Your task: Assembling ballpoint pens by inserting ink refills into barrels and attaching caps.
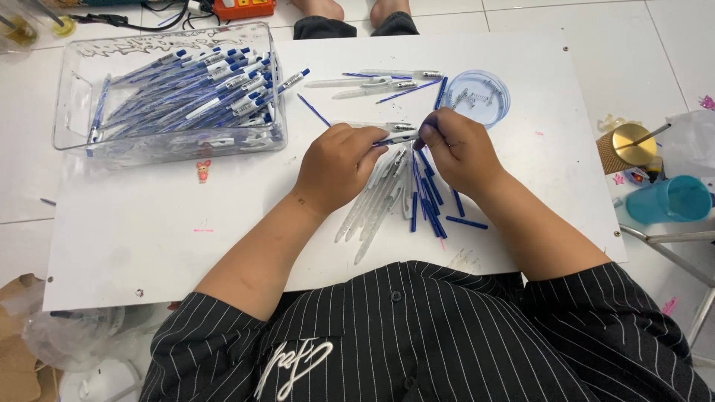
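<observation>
Striped sleeves (pixel 417 335) are seen nearest, beyond which a clear barrel (pixel 393 132) is gripped by the left hand (pixel 339 165) and a blue refill (pixel 426 128) pinched by the right hand (pixel 458 149), while many finished pens fill the bin (pixel 71 112) and loose parts (pixel 402 193) remain on the desk (pixel 149 223).

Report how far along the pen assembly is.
Done: the clear bin holds a heap of finished pens.

In hand: the left hand holds a clear barrel, and the right hand is at its tip.

Left: empty barrels and blue refills lie below the hands, a few pens lie above them, and springs sit in the round lid.
</observation>
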